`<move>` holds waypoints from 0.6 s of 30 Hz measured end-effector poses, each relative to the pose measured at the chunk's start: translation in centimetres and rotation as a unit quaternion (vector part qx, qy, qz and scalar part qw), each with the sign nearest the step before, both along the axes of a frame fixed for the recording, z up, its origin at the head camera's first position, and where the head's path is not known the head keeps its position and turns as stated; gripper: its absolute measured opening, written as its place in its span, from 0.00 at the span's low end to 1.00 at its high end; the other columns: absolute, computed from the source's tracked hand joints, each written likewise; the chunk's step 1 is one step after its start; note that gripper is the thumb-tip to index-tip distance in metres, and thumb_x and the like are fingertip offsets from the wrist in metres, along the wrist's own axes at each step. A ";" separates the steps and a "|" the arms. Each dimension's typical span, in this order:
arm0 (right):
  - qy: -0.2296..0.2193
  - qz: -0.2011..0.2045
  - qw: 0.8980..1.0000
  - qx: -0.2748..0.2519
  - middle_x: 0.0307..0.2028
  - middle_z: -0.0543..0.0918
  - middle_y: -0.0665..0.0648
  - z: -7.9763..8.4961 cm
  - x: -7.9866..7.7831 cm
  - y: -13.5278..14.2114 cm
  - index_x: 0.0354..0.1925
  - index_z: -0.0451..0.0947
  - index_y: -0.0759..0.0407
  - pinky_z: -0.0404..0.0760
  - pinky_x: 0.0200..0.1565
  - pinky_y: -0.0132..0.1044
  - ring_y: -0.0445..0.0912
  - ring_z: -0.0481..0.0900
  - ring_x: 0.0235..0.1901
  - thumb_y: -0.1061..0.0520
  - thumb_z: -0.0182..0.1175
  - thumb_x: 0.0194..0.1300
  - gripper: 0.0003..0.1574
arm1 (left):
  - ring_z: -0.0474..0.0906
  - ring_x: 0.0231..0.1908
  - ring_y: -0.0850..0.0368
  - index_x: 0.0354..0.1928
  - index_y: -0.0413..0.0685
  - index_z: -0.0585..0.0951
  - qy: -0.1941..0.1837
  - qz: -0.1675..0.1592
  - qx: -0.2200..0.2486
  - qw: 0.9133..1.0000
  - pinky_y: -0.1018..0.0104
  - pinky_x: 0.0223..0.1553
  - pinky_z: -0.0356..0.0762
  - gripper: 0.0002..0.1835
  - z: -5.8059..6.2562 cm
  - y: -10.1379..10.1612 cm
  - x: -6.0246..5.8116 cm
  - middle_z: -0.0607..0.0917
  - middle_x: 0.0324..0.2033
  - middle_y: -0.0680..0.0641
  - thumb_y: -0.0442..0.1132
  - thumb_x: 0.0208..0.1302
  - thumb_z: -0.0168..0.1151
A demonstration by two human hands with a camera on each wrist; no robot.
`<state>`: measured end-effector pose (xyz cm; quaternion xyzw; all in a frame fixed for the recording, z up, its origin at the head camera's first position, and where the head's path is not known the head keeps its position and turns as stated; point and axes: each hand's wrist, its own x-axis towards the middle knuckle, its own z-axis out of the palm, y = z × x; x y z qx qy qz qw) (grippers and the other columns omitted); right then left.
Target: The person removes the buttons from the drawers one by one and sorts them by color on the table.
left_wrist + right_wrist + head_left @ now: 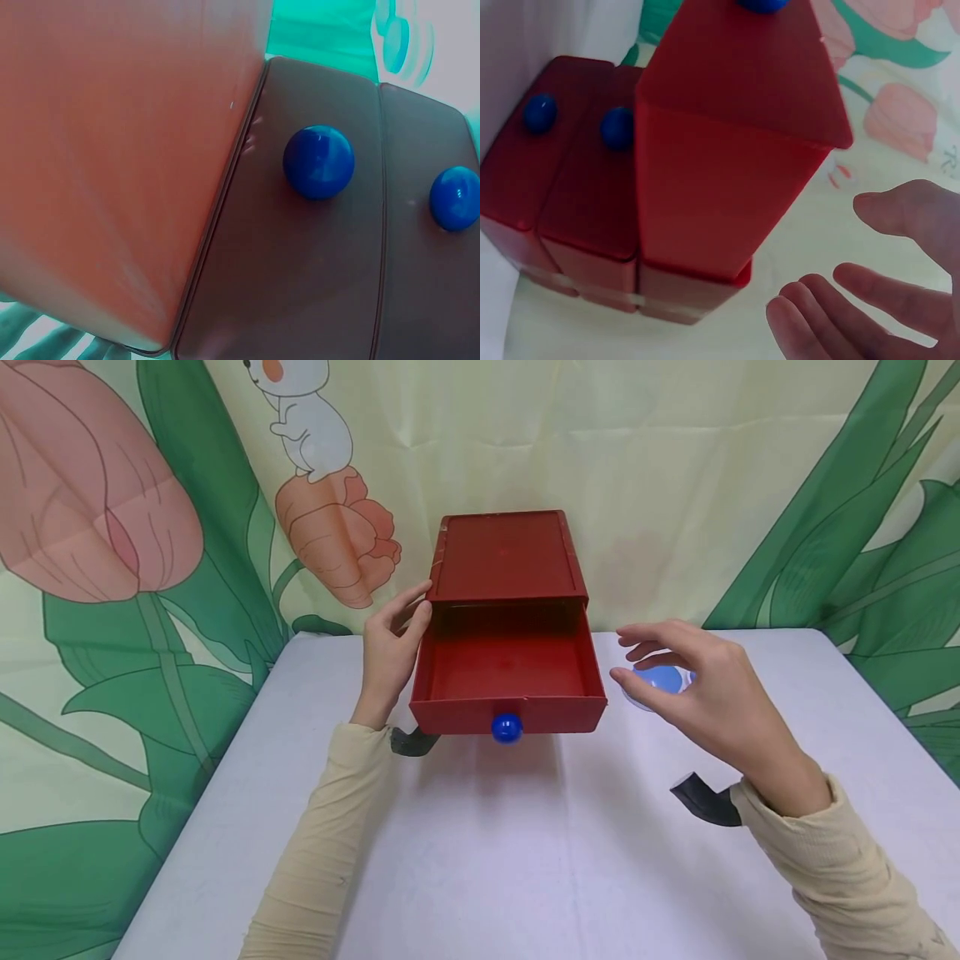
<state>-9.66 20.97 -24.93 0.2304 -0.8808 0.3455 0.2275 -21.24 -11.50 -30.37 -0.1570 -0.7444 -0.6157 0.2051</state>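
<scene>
A red drawer cabinet [506,556] stands at the back middle of the table, with its top drawer [465,718] pulled well out. The drawer's bare red floor shows in the head view, and a round blue knob [507,727] sits on its front. Against the cabinet's left side, near the drawer opening, my left hand [390,652] rests with extended fingers. My right hand [697,681] hovers right of the drawer, thumb and fingers spread apart and slightly bent, holding nothing. Two lower drawers, with a middle knob [319,162] and a bottom knob [456,199], are pushed in.
Partly hidden behind my right hand, a blue and white round object [660,678] lies on the white table [495,868]. A curtain [637,485] printed with plants and a rabbit hangs close behind the cabinet. Black wrist pieces [705,800] stick out by both sleeves.
</scene>
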 end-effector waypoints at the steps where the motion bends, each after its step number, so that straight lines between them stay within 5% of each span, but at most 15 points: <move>1: 0.003 0.002 1.000 0.001 0.46 0.85 0.51 0.2 0.2 -0.1 0.54 0.82 0.56 0.76 0.44 0.14 0.27 0.82 0.36 0.66 0.73 0.54 0.27 | 0.79 0.58 0.55 0.64 0.51 0.78 0.000 0.000 0.000 1.000 0.58 0.58 0.79 0.22 0.0 0.0 0.0 0.81 0.61 0.51 0.48 0.71 0.59; 7: 0.020 0.017 1.000 0.003 0.45 0.85 0.52 1.0 1.0 -0.9 0.54 0.82 0.55 0.77 0.43 0.15 0.35 0.85 0.34 0.68 0.73 0.53 0.29 | 0.79 0.59 0.53 0.65 0.51 0.78 -0.003 -0.005 -0.001 1.000 0.57 0.59 0.78 0.22 0.1 0.0 -0.1 0.80 0.61 0.49 0.45 0.71 0.58; 18: 0.051 0.065 0.997 -0.001 0.40 0.85 0.47 1.6 2.2 -2.6 0.47 0.84 0.54 0.79 0.41 0.20 0.33 0.81 0.34 0.68 0.74 0.52 0.24 | 0.79 0.58 0.53 0.65 0.49 0.78 -0.002 -0.002 -0.001 1.000 0.56 0.59 0.78 0.22 0.1 0.0 0.0 0.81 0.61 0.49 0.46 0.71 0.58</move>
